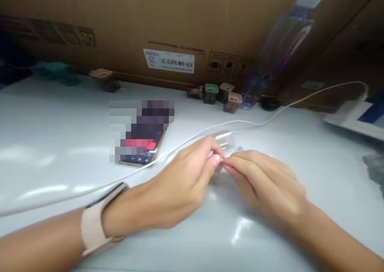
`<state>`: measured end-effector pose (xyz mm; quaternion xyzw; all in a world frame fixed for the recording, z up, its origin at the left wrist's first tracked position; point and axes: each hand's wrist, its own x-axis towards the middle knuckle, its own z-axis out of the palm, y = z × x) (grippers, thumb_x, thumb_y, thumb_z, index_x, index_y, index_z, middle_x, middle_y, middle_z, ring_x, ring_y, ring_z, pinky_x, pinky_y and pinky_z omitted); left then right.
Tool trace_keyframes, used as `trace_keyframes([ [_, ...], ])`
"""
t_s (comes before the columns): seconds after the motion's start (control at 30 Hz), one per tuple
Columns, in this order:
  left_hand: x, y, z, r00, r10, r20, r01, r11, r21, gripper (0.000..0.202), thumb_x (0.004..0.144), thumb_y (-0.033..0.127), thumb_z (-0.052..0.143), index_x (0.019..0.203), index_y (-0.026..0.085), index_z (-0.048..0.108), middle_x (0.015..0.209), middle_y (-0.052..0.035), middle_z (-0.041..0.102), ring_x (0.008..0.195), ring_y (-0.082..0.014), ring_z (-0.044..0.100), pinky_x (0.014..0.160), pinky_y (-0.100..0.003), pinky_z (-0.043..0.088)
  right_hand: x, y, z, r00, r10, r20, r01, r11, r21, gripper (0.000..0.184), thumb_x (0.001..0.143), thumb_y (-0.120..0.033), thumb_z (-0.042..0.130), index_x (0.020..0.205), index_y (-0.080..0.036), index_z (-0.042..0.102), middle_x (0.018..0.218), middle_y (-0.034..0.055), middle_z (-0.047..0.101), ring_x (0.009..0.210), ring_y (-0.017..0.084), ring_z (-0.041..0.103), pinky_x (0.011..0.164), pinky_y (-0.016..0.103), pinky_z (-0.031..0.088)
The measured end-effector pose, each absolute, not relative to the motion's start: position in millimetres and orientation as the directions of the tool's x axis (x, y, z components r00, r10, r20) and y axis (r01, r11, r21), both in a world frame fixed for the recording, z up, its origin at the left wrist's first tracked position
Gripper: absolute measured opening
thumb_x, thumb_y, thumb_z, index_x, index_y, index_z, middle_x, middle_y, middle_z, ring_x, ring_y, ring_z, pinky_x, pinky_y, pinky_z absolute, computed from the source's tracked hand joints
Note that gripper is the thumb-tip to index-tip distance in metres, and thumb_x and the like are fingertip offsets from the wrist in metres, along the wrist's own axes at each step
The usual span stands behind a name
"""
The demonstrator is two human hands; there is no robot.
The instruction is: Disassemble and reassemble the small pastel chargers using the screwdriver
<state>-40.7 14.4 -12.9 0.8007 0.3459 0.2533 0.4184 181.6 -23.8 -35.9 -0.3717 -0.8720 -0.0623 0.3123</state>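
White tabletop [60, 120], two hands [177, 180], one clear plastic piece [223, 140], one phone [141, 152]

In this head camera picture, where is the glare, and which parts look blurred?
In the head view, the left hand and right hand look soft with blur, the white table top shows bright glare patches, the phone is mostly pixelated, and the clear plastic package is badly blurred.

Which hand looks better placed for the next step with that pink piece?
Probably the left hand: its fingers wrap the small pink piece, while the right hand only reaches it with fingertips.
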Motion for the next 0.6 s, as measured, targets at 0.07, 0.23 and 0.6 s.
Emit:
trace_keyframes([
  [0.07, -39.4, 14.1, -13.2, 0.619, 0.776, 0.121, 0.346, -0.408, 0.845, 0.023, 0.116, 0.031, 0.036, 0.103, 0.023, 0.053, 0.095, -0.0009, 0.064, 0.087, -0.0187, 0.061, 0.083, -0.034, 0.048, 179.8, -25.2, -36.2, -0.526, 0.591, 0.612, 0.707, 0.703, -0.071, 0.025, 0.103, -0.010, 0.059, 0.124, -0.015, 0.069, 0.106, 0.0120, 0.082, 0.087, 0.024, 0.078, 0.078, 0.036, 0.061],
  [0.23, -37.2, 10.5, -13.2, 0.573, 0.812, 0.112, 0.364, -0.374, 0.853, 0.026, 0.116, 0.032, 0.034, 0.102, 0.024, 0.054, 0.097, -0.0015, 0.065, 0.088, -0.0198, 0.061, 0.086, -0.037, 0.048, 171.9, -26.3, -32.8, -0.540, 0.572, 0.617, 0.742, 0.669, 0.030, 0.021, 0.104, -0.011, 0.056, 0.122, -0.013, 0.066, 0.101, 0.0148, 0.081, 0.084, 0.026, 0.076, 0.075, 0.039, 0.059],
  [0.6, -35.1, 6.8, -16.1, 0.523, 0.848, 0.078, 0.352, -0.299, 0.887, 0.024, 0.115, 0.035, 0.035, 0.103, 0.024, 0.053, 0.097, -0.0019, 0.064, 0.090, -0.0203, 0.061, 0.086, -0.038, 0.047, 163.6, -22.8, -34.9, -0.544, 0.553, 0.631, 0.756, 0.649, 0.083, 0.019, 0.103, -0.007, 0.055, 0.120, -0.011, 0.062, 0.090, 0.0115, 0.077, 0.076, 0.026, 0.071, 0.069, 0.040, 0.056],
])
